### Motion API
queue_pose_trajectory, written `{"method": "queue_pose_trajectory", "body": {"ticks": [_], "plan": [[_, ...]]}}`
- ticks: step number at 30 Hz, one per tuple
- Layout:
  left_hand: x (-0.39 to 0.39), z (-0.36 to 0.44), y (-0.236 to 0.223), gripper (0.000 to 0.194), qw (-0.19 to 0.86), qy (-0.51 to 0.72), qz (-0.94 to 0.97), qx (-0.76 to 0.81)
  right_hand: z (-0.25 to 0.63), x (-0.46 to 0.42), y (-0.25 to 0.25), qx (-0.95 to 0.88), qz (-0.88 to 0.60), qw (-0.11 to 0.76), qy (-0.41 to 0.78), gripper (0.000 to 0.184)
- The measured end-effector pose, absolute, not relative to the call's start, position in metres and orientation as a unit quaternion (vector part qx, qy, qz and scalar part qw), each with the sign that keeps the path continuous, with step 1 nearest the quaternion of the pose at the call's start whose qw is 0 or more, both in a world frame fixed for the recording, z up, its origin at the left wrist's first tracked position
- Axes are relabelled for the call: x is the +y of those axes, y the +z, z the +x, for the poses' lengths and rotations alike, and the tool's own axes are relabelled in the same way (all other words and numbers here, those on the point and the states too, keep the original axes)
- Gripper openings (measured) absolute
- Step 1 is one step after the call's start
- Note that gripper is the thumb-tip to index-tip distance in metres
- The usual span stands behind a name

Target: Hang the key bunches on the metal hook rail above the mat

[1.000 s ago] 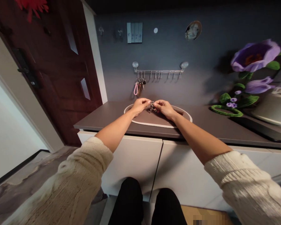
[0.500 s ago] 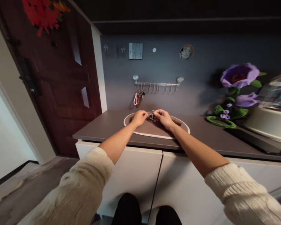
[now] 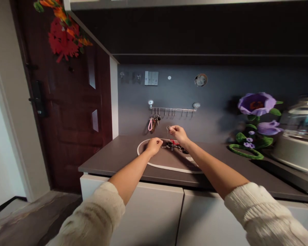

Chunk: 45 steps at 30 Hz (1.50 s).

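Note:
My right hand [image 3: 179, 133] is raised above the oval tray [image 3: 154, 163] and pinches a small key on a ring [image 3: 167, 128]. My left hand [image 3: 154, 145] hovers low over the tray's left side with its fingers curled in; nothing shows in them. A bunch of keys with a red tag [image 3: 175, 146] lies in the tray between my hands. Behind, a metal hook rail [image 3: 172, 109] is fixed to the grey wall, and keys with a pink loop [image 3: 152, 123] hang from its left end.
The tray sits on a dark countertop [image 3: 113, 153] over white cabinet doors. A dark wooden door [image 3: 66, 102] stands at the left. A purple flower decoration [image 3: 256, 119] and a silver lidded appliance [image 3: 297, 136] occupy the right of the counter.
My right hand has lifted a small key up from the tray toward the hook rail. My left hand let go and stayed low. The view tilted upward.

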<state>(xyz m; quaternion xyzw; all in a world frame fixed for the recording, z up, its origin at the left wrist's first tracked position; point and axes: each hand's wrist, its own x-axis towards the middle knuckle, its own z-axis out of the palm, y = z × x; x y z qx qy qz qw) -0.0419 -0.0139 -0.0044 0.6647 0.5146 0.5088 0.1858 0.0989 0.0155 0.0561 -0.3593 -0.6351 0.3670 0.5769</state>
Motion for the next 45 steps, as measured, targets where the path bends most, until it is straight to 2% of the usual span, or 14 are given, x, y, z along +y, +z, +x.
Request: {"method": "queue_pose_trajectory", "body": {"ticks": [8, 21, 26, 31, 36, 39, 45], "plan": [[-0.012, -0.039, -0.006, 0.015, 0.222, 0.522, 0.624, 0.537, 0.079, 0.036, 0.091, -0.602, -0.368, 0.598, 0.380, 0.011], [-0.014, -0.038, -0.003, 0.018, 0.229, 0.512, 0.635, 0.531, 0.054, 0.074, 0.119, -0.525, -0.413, 0.644, 0.373, 0.015], [-0.010, -0.038, -0.005, 0.018, 0.229, 0.509, 0.630, 0.540, 0.050, 0.085, 0.120, -0.489, -0.438, 0.663, 0.360, 0.013], [-0.008, -0.038, -0.006, 0.017, 0.232, 0.508, 0.629, 0.540, 0.048, 0.090, 0.113, -0.465, -0.439, 0.678, 0.362, 0.001], [-0.007, -0.038, -0.008, 0.017, 0.238, 0.513, 0.624, 0.539, 0.049, 0.089, 0.107, -0.439, -0.438, 0.680, 0.392, 0.002], [-0.007, -0.038, -0.008, 0.017, 0.236, 0.513, 0.622, 0.542, 0.050, 0.087, 0.105, -0.433, -0.435, 0.678, 0.404, 0.011], [-0.009, -0.038, -0.007, 0.017, 0.234, 0.510, 0.625, 0.543, 0.055, 0.092, 0.097, -0.458, -0.451, 0.663, 0.383, 0.016]]}}
